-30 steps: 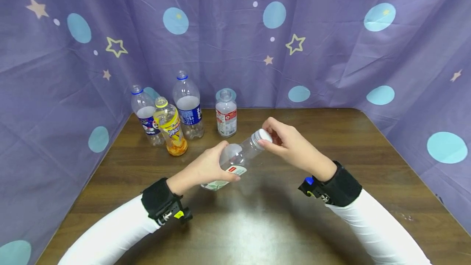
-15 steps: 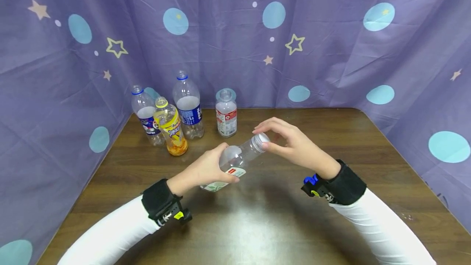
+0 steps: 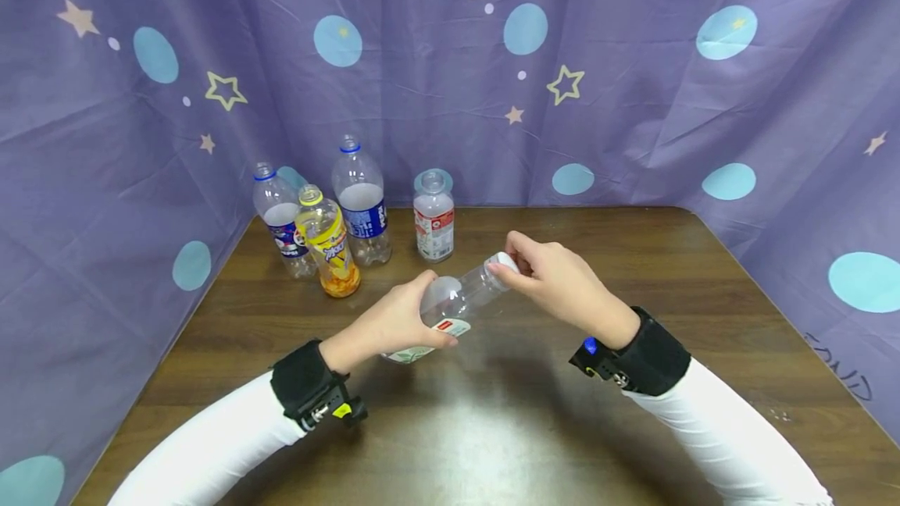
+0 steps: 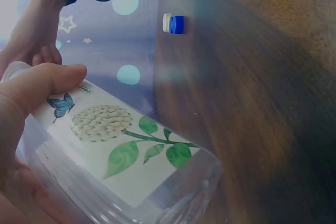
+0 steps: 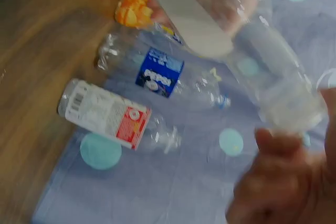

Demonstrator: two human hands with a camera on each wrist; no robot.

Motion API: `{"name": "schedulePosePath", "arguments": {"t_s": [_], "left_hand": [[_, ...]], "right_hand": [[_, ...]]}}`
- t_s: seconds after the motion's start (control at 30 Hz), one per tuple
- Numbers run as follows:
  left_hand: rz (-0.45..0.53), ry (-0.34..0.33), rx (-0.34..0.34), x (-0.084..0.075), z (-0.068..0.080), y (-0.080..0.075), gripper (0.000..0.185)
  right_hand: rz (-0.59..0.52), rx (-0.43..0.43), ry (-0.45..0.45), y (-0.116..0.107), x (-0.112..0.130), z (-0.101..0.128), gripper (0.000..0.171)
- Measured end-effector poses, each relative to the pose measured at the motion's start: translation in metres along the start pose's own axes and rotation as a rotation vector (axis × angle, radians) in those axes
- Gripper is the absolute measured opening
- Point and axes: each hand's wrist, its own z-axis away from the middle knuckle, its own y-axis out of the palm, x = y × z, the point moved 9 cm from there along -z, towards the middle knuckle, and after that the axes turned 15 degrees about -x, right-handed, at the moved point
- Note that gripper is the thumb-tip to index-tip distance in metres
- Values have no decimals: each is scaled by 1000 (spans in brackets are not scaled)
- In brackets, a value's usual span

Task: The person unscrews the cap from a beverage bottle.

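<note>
Clear plastic bottle (image 3: pixel 450 304), tilted: your left hand (image 3: pixel 391 324) grips its body, your right hand (image 3: pixel 558 284) pinches its white cap (image 3: pixel 505 261).

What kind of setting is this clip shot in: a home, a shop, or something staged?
Most likely a staged recording booth, not a lived-in room. A purple curtain with stars and dots walls in a wooden table on three sides, four empty plastic bottles stand grouped at the back left, and both wrists wear strapped cameras.

Right hand (image 3: pixel 555 281) hides cap (image 3: pixel 503 262) (mostly).
</note>
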Motion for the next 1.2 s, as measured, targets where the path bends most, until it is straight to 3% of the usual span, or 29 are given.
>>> {"name": "schedulePosePath", "arguments": {"t_s": [0.13, 0.3, 0.5, 0.7, 0.83, 0.97, 1.03, 1.2], "left_hand": [[-6, -3, -8, 4, -1, -2, 69], [-4, -10, -1, 7, -2, -2, 69], [6, -10, 3, 7, -1, -1, 69], [20, -9, 0, 4, 1, -1, 67], [13, -10, -6, 2, 1, -1, 67], [2, -16, -8, 3, 1, -1, 67], [-3, -17, -3, 3, 1, 0, 68], [-13, -19, 5, 4, 1, 0, 68]], "right_hand": [[-160, 101, -140, -2, 10, 0, 23], [-258, 111, -306, -11, 18, 1, 51], [-297, 91, -353, -13, 19, 2, 54], [-378, -3, -265, -14, 17, 0, 36], [-347, -61, -132, -12, 9, -4, 31], [-240, 3, 62, -7, -5, -5, 32], [-200, 50, 117, -5, -9, -4, 31], [-238, 116, 60, -7, -5, -4, 28]]}}
